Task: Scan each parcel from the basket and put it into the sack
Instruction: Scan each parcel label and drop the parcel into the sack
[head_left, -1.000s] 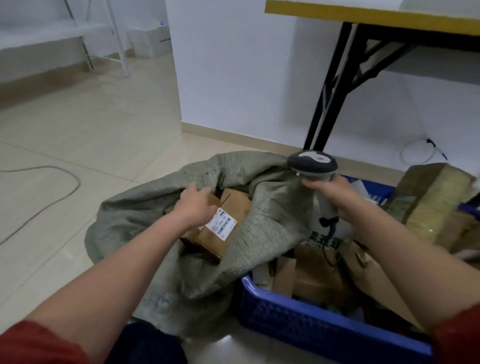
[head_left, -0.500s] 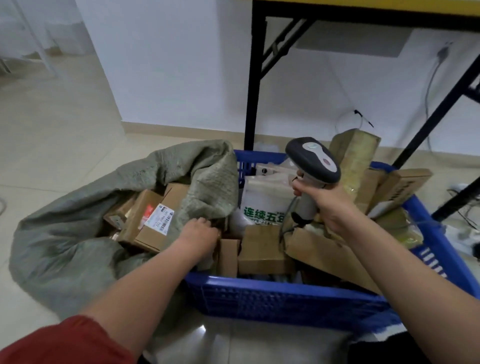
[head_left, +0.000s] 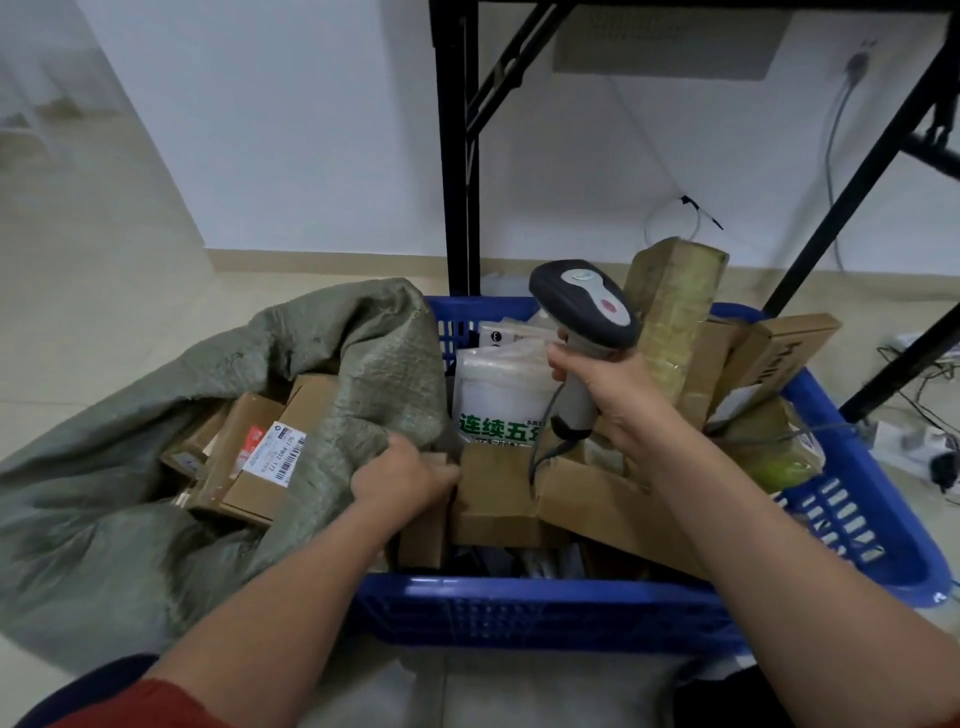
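A blue plastic basket (head_left: 545, 613) in front of me is full of cardboard parcels and a white bag with green print (head_left: 498, 395). To its left lies a grey-green woven sack (head_left: 104, 519), its mouth open on several brown boxes, one with a white barcode label (head_left: 275, 449). My left hand (head_left: 402, 480) reaches into the basket's left end and curls its fingers round a small upright cardboard parcel (head_left: 426, 530). My right hand (head_left: 618, 395) grips the handle of a grey barcode scanner (head_left: 582, 306) above the basket.
Black table legs (head_left: 457, 156) stand right behind the basket against a white wall. Cables and a power strip (head_left: 924, 441) lie on the tiled floor to the right. Bare floor stretches to the left past the sack.
My left hand left the sack and went into the basket's left end, where it now grips a small parcel. The view swung right. The scanner stays raised in my right hand.
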